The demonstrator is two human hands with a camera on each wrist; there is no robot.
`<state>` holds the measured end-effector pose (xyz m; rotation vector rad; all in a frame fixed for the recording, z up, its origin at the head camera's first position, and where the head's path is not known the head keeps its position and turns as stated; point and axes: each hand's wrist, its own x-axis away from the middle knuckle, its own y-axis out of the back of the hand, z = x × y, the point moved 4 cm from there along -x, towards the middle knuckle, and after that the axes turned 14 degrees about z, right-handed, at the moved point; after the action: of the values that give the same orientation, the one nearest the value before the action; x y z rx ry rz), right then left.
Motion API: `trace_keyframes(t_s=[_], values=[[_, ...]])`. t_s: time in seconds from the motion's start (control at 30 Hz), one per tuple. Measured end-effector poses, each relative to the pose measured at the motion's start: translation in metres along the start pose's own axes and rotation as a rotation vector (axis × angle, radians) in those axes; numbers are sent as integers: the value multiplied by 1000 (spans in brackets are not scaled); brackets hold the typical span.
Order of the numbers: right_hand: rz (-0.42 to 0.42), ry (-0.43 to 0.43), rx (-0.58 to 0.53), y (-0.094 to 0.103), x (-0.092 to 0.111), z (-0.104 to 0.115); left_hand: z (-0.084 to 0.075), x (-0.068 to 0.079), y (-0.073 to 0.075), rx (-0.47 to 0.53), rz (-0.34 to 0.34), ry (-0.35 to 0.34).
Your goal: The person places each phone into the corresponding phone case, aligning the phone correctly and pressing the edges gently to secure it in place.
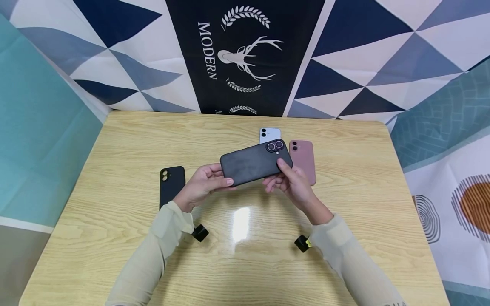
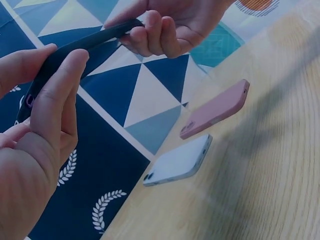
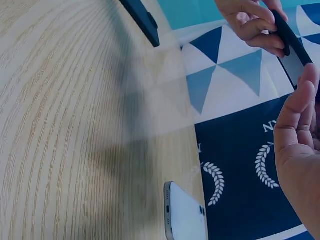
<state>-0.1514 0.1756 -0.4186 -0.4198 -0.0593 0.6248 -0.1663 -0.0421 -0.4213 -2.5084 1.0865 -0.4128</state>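
Note:
A phone in a black case (image 1: 250, 165) is held level above the table, back side up, its two camera lenses at the right end. My left hand (image 1: 204, 183) grips its left end, thumb on the back and fingers beneath. At the camera end my right hand (image 1: 292, 182) pinches the lower right corner, thumb pressed beside the lenses. A white phone (image 2: 179, 159) lies just behind, partly hidden from the head view. Beside it rests a pink phone (image 1: 304, 163). Left of my left hand lies a black phone case (image 1: 172, 187), partly covered by that wrist.
The wooden table (image 1: 126, 148) meets a wall cloth (image 1: 252, 97) with a deer print at its back edge. Small black devices are attached at the left cuff (image 1: 200, 233) and right cuff (image 1: 301, 243). A bright reflection lies on the tabletop between the forearms.

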Motion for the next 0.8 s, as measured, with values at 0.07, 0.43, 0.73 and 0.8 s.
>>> trace_keyframes(t_s=[0.07,0.43,0.73,0.8], values=[[-5,0,-3,-1,0,-1,1,-1,0,2,-3,2],[-83,40,-14,-4,0,-8,6,-8,-7,29,2,-23],[-90,37,11,-8,-2,-11,11,-13,-9,47,-57,25],[-93,12,13,-8,0,-10,12,-11,-7,41,-67,49]])
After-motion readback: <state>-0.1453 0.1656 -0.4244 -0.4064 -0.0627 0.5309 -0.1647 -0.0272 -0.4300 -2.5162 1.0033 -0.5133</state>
